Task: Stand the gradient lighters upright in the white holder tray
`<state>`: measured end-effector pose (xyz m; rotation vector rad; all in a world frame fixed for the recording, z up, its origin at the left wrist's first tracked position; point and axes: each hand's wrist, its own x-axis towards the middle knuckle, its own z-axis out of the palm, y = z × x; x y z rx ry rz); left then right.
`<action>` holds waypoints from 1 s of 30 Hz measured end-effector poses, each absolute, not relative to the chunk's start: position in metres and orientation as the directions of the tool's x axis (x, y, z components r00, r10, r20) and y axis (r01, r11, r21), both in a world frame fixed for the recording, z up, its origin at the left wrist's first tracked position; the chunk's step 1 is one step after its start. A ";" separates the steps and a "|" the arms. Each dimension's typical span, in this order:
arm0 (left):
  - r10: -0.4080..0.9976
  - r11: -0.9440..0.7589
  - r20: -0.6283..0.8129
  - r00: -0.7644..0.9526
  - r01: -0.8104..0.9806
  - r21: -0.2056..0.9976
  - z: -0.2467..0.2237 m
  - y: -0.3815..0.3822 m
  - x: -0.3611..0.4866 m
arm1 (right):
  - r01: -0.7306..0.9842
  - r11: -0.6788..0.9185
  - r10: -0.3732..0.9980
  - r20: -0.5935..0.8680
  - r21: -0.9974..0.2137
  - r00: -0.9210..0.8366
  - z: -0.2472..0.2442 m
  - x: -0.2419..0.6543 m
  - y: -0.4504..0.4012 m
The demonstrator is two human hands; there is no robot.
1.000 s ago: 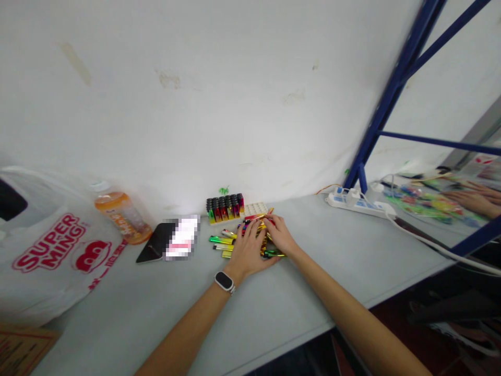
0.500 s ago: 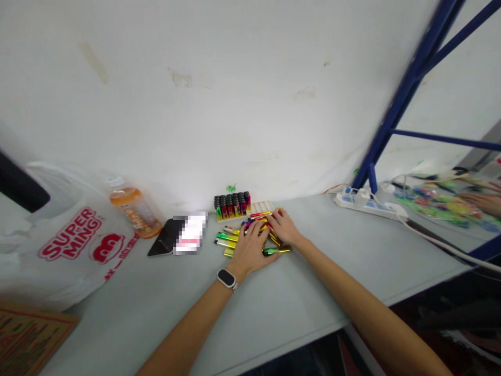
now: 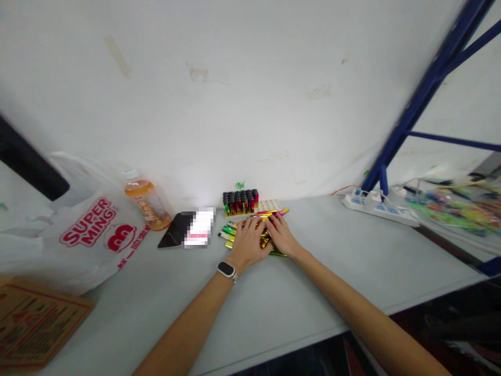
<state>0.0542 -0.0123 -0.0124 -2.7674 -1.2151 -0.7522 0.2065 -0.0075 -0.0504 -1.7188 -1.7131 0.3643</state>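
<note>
Several shiny, colourful lighters (image 3: 228,235) lie in a loose pile on the grey table (image 3: 274,308). My left hand (image 3: 249,241), with a watch on its wrist, rests on the pile with its fingers apart. Close beside it, my right hand (image 3: 282,235) touches the right part of the pile, its fingers spread over the lighters. Parts of the pile are hidden under both hands. Behind them, dark-topped lighters (image 3: 239,202) stand upright in rows at the left of a pale tray (image 3: 272,204) with holes.
A phone (image 3: 176,230), an orange drink bottle (image 3: 148,206), a white plastic bag (image 3: 84,250) and a cardboard box (image 3: 39,324) are at the left. At the right are a power strip (image 3: 378,209), a blue metal frame (image 3: 407,117) and colourful items in clear plastic (image 3: 454,209).
The view has shifted, so the surroundings appear farther right. My right hand has moved closer to my left hand and lower over the pile, and the lighters at its right side have shifted.
</note>
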 end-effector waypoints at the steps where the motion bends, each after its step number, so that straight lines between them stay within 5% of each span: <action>1: 0.702 -0.678 0.438 0.562 0.716 0.167 -0.012 -0.012 0.054 | 0.749 0.087 0.957 0.264 -0.656 0.121 -0.049 0.204 -0.008; 9: 0.773 -0.582 0.500 0.391 0.752 0.311 -0.008 -0.003 0.050 | 0.699 0.032 0.889 0.340 -0.715 0.307 -0.030 0.205 -0.018; 14: 0.793 -0.556 0.538 0.286 0.700 0.448 -0.010 0.005 0.036 | 0.843 0.170 0.924 0.381 -0.511 0.045 -0.013 0.210 -0.018; 22: 0.828 -0.504 0.526 0.196 0.671 0.544 -0.017 0.008 0.016 | 0.937 0.325 0.937 0.179 -0.127 -0.300 0.025 0.204 0.024; 30: 0.823 -0.513 0.538 0.183 0.649 0.562 -0.022 0.011 0.014 | 0.932 0.356 0.931 -0.061 -0.068 -0.360 0.048 0.199 0.052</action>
